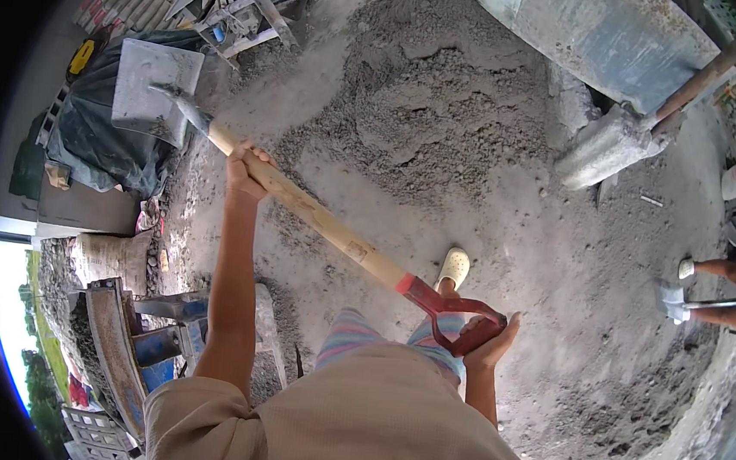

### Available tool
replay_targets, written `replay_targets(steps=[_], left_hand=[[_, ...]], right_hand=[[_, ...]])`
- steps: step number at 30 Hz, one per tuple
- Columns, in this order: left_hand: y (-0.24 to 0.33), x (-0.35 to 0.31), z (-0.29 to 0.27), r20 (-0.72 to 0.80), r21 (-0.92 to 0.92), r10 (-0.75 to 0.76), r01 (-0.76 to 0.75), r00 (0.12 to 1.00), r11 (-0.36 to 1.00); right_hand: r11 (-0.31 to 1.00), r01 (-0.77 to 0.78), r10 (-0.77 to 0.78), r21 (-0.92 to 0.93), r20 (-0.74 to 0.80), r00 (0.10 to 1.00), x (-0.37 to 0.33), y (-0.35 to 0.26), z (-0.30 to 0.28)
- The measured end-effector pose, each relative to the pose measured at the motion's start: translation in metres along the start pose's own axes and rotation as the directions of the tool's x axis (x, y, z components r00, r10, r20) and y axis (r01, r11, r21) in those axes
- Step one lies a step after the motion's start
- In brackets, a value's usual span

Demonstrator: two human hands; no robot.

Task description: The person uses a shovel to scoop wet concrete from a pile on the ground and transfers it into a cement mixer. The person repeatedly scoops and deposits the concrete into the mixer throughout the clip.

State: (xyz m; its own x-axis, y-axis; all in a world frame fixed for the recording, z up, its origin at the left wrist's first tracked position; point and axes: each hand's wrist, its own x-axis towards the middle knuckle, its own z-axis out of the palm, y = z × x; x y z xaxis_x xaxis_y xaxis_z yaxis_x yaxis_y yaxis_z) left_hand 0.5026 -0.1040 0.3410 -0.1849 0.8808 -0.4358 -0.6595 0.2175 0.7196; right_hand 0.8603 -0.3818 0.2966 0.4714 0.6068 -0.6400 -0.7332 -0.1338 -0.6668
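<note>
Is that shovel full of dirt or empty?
Empty. The shovel's square grey blade shows its bare surface, with no heap lying on it.

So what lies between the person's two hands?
In the head view, most of the shovel's wooden shaft and its red handle span from left hand to right hand.

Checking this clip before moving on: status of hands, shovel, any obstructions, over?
Left hand on wooden shaft, right hand on red D-handle. Shovel slanted, square blade left. Co-worker's legs far right, apart from it.

Soft daylight; sky [4, 305] blown white at left; fisheye edges curve into black
</note>
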Motion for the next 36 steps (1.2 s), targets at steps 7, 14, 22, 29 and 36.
replay_targets(steps=[7,14,22,29,36], left_hand=[[-0.355,0.02,0.021,-0.384,0.025,-0.659,0.721,0.646,0.692],[-0.541,-0.17,0.118,-0.21,-0.138,-0.978,0.99,-0.005,0.024],[-0.593,-0.036,0.074,-0.379,-0.125,-0.907,0.961,0.184,0.248],[-0.565,0.157,-0.008,-0.475,0.112,-0.751,0.878,0.459,0.466],[-0.572,0.098,-0.003,-0.428,0.113,-0.757,0.861,0.493,0.497]], right_hand=[[0.995,-0.085,0.091,0.043,-0.691,0.717,0.015,-0.069,-0.148],[0.994,0.099,-0.065,-0.036,-0.95,0.306,-0.159,-0.2,-0.245],[0.992,-0.109,-0.019,-0.069,-0.913,0.407,0.034,-0.111,-0.217],[0.974,-0.177,0.213,0.14,-0.831,0.514,0.163,0.034,-0.168],[0.96,-0.243,0.246,0.136,-0.826,0.507,0.131,-0.011,-0.234]])
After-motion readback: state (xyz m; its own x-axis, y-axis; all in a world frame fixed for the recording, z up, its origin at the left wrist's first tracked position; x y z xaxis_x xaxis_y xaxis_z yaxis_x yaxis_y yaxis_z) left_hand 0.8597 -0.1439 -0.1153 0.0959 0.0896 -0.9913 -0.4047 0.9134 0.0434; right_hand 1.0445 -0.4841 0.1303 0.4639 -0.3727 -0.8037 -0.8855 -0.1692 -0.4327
